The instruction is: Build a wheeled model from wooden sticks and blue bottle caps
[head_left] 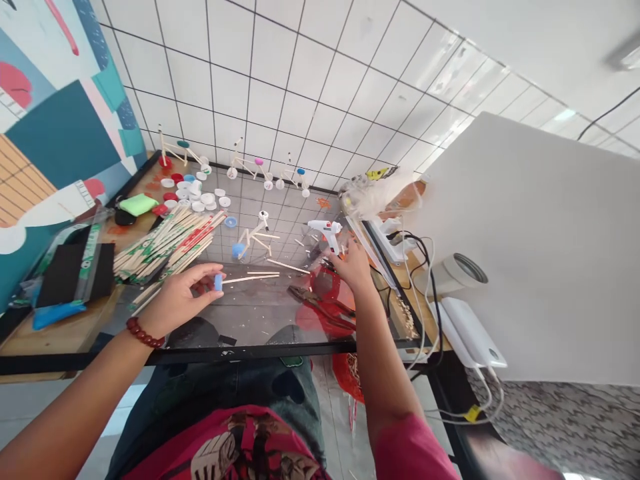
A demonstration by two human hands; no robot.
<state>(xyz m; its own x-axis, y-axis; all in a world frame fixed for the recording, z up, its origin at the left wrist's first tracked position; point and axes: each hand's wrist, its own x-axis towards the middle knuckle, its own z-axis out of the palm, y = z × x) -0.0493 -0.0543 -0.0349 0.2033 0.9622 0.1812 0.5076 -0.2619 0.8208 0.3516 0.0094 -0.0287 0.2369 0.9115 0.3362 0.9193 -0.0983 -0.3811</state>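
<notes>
My left hand (183, 297) pinches a light blue bottle cap (219, 282) on edge between thumb and fingers, above the table's near left part. A thin wooden stick (250, 279) lies beside the cap, its left end close to it; I cannot tell whether they touch. My right hand (353, 263) is at the handle of a white hot glue gun (326, 230), thumb and fingers apart around the handle's lower end. The nozzle points left. In the middle stands a small stick-built frame (257, 239) with a blue cap (239, 251) at its base and a white cap on top.
Stick-and-cap bicycle models (247, 167) line the back edge. Loose bottle caps (195, 193) and a pile of wooden sticks (165, 247) lie left. Pliers (320, 303) rest by a red patch. Cables (425, 267) and a power strip (393, 240) are at right.
</notes>
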